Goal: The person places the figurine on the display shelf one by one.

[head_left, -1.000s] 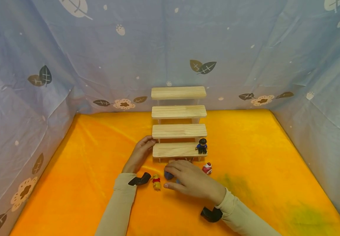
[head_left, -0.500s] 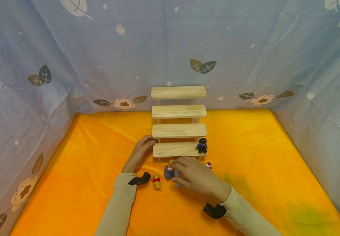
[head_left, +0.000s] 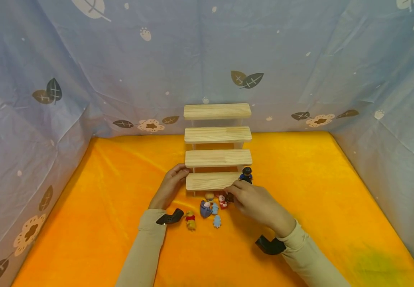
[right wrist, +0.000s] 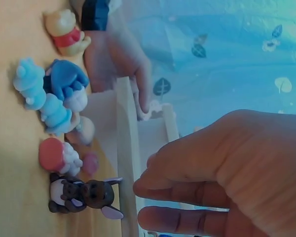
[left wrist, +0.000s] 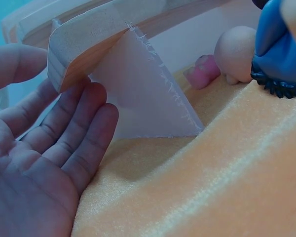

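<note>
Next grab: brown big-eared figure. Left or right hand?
Right, probably. The right hand is next to the brown figure, toward the right of the bottom step. The left hand is at that step's left end, farther. Whether the right hand holds something is hidden.

Draped booth (head_left: pixel 207 48), its wider building indeterminable: blue-grey, leaf-printed fabric walls (head_left: pixel 300 48) enclose three sides of a plush yellow-orange cloth surface (head_left: pixel 121 191).

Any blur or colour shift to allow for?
Head: the yellow toy shows small, its detail soft; left wrist: bluish cast over the left hand; right wrist: curtain tinted cyan, right hand partly shaded.
</note>
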Demonstrator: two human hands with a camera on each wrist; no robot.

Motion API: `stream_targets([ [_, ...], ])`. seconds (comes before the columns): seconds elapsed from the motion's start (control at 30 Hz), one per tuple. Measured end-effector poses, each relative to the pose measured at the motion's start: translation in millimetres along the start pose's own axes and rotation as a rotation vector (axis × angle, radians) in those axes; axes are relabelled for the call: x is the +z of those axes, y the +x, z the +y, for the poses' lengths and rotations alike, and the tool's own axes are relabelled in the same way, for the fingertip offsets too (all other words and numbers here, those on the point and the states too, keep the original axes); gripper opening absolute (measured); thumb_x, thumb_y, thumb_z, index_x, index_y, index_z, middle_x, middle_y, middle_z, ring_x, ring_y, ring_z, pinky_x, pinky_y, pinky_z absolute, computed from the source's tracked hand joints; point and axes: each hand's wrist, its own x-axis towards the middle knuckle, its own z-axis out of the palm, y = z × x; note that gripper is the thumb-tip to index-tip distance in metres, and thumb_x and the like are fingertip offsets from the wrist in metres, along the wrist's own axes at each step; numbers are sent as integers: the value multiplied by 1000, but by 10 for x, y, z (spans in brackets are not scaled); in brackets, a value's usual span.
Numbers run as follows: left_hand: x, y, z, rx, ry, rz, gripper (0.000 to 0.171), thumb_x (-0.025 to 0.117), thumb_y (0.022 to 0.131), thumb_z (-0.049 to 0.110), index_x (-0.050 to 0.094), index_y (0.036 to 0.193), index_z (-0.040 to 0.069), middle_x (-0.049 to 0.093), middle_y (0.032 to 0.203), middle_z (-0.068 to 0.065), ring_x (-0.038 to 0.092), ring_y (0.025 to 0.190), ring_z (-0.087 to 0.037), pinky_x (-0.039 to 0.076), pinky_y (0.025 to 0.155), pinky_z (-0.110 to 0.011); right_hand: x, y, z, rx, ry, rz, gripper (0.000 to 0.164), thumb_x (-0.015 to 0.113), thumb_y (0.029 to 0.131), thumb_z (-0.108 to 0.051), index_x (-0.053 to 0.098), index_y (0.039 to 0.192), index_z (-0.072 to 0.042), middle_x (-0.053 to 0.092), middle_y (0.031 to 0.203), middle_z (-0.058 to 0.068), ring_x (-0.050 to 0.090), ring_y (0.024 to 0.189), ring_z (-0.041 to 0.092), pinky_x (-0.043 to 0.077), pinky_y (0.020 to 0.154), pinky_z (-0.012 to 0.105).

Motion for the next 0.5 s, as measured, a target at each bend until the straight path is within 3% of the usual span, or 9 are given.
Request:
stream_targets([
  [0.33, -3, 2, -2, 3, -2, -6, 34, 59, 103, 26, 55, 129, 4, 55, 127, -8, 55, 117, -17, 45, 104, -26, 7, -18, -14, 4, 23, -39, 31, 72, 89, -6, 72, 120, -13, 71, 103, 3, 64, 87, 15, 48, 59, 24],
  [0.5, -2, -2, 3, -1, 1, 3, 32, 58, 104, 25, 55, 128, 4, 56, 126, -8, 56, 115, -17, 46, 102, -26, 26, -17, -15, -19, 10, -18, 30, 76, 88, -8, 72, 117, -13, 70, 102, 2, 66, 89, 16, 54, 64, 29],
])
